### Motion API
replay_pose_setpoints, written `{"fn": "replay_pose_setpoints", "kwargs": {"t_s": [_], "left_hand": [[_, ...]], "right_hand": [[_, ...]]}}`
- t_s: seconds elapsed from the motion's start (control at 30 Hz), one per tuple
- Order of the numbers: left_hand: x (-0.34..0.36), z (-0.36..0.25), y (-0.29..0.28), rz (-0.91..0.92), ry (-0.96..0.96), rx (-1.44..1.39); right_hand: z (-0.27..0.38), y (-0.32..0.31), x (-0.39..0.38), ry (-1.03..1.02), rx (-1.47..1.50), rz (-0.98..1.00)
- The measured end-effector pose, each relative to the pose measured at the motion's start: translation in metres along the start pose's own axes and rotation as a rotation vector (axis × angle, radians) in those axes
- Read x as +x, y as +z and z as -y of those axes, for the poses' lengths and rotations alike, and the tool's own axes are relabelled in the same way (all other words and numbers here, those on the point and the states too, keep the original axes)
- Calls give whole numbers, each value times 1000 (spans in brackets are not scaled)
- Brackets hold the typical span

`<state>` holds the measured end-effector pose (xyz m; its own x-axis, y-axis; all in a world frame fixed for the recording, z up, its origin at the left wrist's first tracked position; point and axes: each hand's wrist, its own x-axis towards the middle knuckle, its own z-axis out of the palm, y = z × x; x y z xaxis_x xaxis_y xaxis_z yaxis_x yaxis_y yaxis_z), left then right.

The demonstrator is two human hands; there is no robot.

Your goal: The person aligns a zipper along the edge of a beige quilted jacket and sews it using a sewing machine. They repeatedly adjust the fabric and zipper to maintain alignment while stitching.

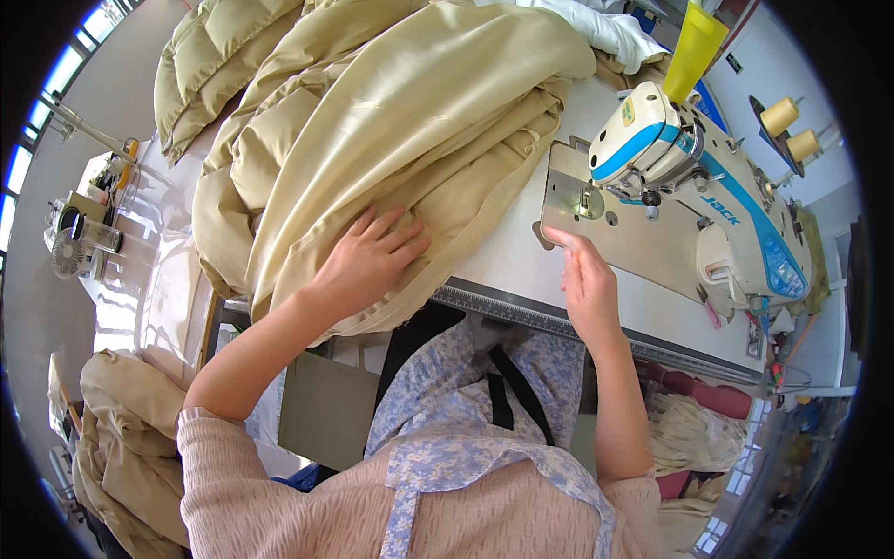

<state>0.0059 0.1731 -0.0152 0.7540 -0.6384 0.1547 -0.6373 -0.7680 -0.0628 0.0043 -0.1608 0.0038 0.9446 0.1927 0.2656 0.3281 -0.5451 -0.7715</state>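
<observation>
My left hand [377,247] lies with spread fingers on a large pile of shiny beige fabric [410,102], which has puffy quilted sections and covers much of the worktable [484,289]. My right hand [582,279] is just right of the fabric, index finger stretched to the near-left edge of the sewing machine's metal plate [643,252], other fingers loosely bent, nothing visible held. The white and blue machine head [633,140] stands over the needle area [587,200], which has no fabric under it.
A yellow plastic holder [694,51] tops the machine; thread cones [782,116] stand right. At left are a glossy white table [140,279], a small fan [70,252] and beige garments [130,438]. More fabric [698,433] lies below the table at right.
</observation>
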Motion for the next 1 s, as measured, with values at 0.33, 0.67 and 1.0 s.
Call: {"fn": "replay_pose_setpoints", "kwargs": {"t_s": [0.33,0.67,1.0], "left_hand": [[16,-20,-4,-185,15,-333],[17,-25,15,-200,156,-292],[20,-30,13,-192,94,-327]], "right_hand": [[-26,54,61,-189,-323,142],[2,46,30,104,413,-36],[-6,100,30,-9,385,-45]]}}
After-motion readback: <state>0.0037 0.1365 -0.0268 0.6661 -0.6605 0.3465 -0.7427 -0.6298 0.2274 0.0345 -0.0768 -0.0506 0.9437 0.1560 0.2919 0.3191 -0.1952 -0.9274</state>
